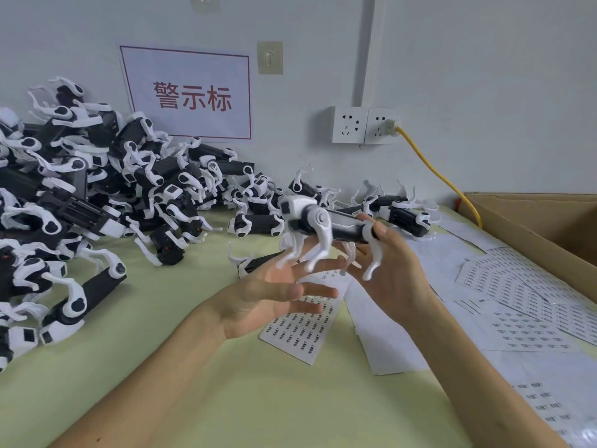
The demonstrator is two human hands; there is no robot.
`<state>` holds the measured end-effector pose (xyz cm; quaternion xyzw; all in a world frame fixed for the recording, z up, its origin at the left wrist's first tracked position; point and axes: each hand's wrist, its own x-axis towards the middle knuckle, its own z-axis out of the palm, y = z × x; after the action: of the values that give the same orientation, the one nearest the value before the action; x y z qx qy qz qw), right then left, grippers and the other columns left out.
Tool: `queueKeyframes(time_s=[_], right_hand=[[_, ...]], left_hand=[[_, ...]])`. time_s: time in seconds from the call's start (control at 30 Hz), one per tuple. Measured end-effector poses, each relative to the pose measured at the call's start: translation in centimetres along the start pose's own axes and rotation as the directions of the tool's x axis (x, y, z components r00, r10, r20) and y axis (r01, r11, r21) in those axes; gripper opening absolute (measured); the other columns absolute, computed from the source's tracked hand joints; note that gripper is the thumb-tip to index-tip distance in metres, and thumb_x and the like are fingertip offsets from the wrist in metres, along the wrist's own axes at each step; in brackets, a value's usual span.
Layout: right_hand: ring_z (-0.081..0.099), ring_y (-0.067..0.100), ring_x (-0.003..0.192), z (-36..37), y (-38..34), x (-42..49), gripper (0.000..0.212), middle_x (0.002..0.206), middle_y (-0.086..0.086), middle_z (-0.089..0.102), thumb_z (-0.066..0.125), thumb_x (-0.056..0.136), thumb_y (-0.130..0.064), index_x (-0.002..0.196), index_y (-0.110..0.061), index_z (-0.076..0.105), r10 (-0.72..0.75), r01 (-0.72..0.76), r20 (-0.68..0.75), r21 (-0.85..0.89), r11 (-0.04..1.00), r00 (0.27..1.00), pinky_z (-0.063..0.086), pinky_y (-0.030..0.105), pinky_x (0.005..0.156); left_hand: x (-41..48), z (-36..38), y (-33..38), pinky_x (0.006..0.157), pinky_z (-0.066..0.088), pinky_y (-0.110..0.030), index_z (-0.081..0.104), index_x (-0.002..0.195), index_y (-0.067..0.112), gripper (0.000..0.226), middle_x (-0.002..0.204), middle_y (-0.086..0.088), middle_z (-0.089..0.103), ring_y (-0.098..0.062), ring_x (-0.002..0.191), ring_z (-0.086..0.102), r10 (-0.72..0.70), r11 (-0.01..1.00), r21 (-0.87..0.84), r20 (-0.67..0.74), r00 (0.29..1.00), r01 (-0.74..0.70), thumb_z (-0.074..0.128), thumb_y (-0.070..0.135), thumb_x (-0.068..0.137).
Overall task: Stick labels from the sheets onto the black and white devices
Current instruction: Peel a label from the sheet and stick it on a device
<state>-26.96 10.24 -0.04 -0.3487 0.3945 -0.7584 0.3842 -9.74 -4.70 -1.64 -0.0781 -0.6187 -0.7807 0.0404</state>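
1. Right hand [392, 273] holds the device [336, 224] aloft at centre frame, fingers [382, 228] gripping its rear end, probably to expose a side for labelling;
2. Left hand [271, 291] hovers beneath, fingers [315, 290] open, palm up, likely to steady it;
3. Label sheet [300, 331] lies on the table [193, 367] directly below, within reach.

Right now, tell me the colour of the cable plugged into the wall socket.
Yellow cable, clearest in the head view, leaving the wall socket.

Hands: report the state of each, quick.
Left hand: open, palm up, holding nothing.
Right hand: grips one end of the black and white device.
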Motion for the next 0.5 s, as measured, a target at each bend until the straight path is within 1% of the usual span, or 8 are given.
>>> queueKeyframes(time_s=[0.03, 0.1, 0.17, 0.23, 0.3, 0.37, 0.43, 0.5], right_hand=[[0.060, 0.026, 0.087, -0.1, -0.2, -0.1, 0.032, 0.096, 0.010, 0.067, 0.060, 0.088, -0.036, 0.110, -0.014, 0.063, 0.011, -0.012, 0.021, 0.033, 0.999, 1.000, 0.051, 0.036, 0.084], [0.054, 0.024, 0.085, 0.0, -0.5, -0.2, 0.037, 0.099, 0.016, 0.060, 0.059, 0.088, -0.037, 0.115, -0.010, 0.059, 0.008, -0.008, 0.017, 0.020, 1.000, 1.000, 0.047, 0.035, 0.085], [0.057, 0.022, 0.088, 0.0, -0.4, -0.1, 0.048, 0.101, 0.013, 0.061, 0.062, 0.085, -0.036, 0.125, -0.011, 0.054, 0.013, -0.014, -0.022, -0.067, 0.998, 1.000, 0.047, 0.035, 0.087], [0.065, 0.026, 0.103, 0.2, -0.1, -0.2, 0.062, 0.115, 0.011, 0.067, 0.067, 0.080, -0.039, 0.137, -0.018, 0.055, 0.048, -0.055, -0.051, -0.156, 0.986, 0.998, 0.051, 0.041, 0.097], [0.062, 0.031, 0.117, 0.2, 0.2, -0.2, 0.069, 0.135, 0.012, 0.062, 0.073, 0.075, -0.044, 0.139, -0.023, 0.057, 0.070, -0.081, -0.067, -0.193, 0.978, 0.995, 0.048, 0.045, 0.107], [0.065, 0.023, 0.102, 0.3, 0.0, -0.2, 0.070, 0.118, 0.004, 0.068, 0.075, 0.073, -0.046, 0.137, -0.023, 0.059, 0.072, -0.082, -0.061, -0.181, 0.980, 0.996, 0.049, 0.042, 0.102], [0.064, 0.020, 0.091, 0.3, -0.1, -0.2, 0.065, 0.097, 0.004, 0.066, 0.072, 0.078, -0.044, 0.137, -0.020, 0.057, 0.071, -0.075, -0.029, -0.162, 0.984, 0.997, 0.052, 0.041, 0.097], [0.062, 0.026, 0.100, 0.3, 0.1, -0.2, 0.068, 0.100, 0.014, 0.058, 0.075, 0.076, -0.045, 0.137, -0.021, 0.056, 0.079, -0.080, -0.014, -0.220, 0.972, 0.997, 0.054, 0.043, 0.095]], left_hand=[[0.0, -0.1, -0.1, 0.104, 0.049, -0.046, 0.051, 0.145, 0.018, 0.059, 0.153, -0.015, 0.049, -0.037, 0.125, 0.059, -0.004, 1.000, 0.025, -0.016, 1.000, 0.004, 0.074, 0.008, 0.091], [0.1, 0.0, -0.3, 0.101, 0.053, -0.044, 0.063, 0.131, 0.012, 0.043, 0.142, -0.024, 0.057, -0.039, 0.118, 0.063, -0.027, 0.997, 0.074, -0.110, 0.994, 0.035, 0.060, -0.005, 0.092], [0.1, 0.0, -0.7, 0.108, 0.045, -0.055, 0.060, 0.130, 0.001, 0.041, 0.141, -0.039, 0.050, -0.045, 0.119, 0.057, -0.066, 0.997, 0.025, -0.175, 0.982, 0.071, 0.052, -0.002, 0.090], [0.2, 0.2, -0.9, 0.114, 0.032, -0.063, 0.048, 0.137, -0.013, 0.050, 0.142, -0.039, 0.051, -0.047, 0.124, 0.050, -0.096, 0.993, -0.081, -0.155, 0.983, 0.084, 0.050, 0.010, 0.092], [0.1, 0.3, -1.0, 0.112, 0.037, -0.060, 0.048, 0.135, -0.019, 0.058, 0.139, -0.037, 0.054, -0.047, 0.124, 0.052, -0.115, 0.985, -0.140, -0.131, 0.985, 0.096, 0.050, 0.019, 0.090], [0.2, 0.4, -1.0, 0.097, 0.053, -0.048, 0.072, 0.112, -0.006, 0.040, 0.124, -0.029, 0.067, -0.040, 0.112, 0.065, -0.098, 0.986, -0.153, -0.216, 0.971, 0.065, 0.051, 0.016, 0.087], [0.5, 0.0, -1.1, 0.092, 0.055, -0.043, 0.083, 0.092, 0.009, 0.037, 0.106, -0.017, 0.076, -0.028, 0.097, 0.073, -0.106, 0.986, -0.155, -0.350, 0.931, 0.054, 0.047, 0.015, 0.085], [0.8, -0.1, -1.1, 0.098, 0.044, -0.047, 0.082, 0.101, 0.014, 0.041, 0.106, -0.014, 0.077, -0.026, 0.095, 0.072, -0.118, 0.992, -0.083, -0.373, 0.920, 0.093, 0.045, 0.028, 0.093]])
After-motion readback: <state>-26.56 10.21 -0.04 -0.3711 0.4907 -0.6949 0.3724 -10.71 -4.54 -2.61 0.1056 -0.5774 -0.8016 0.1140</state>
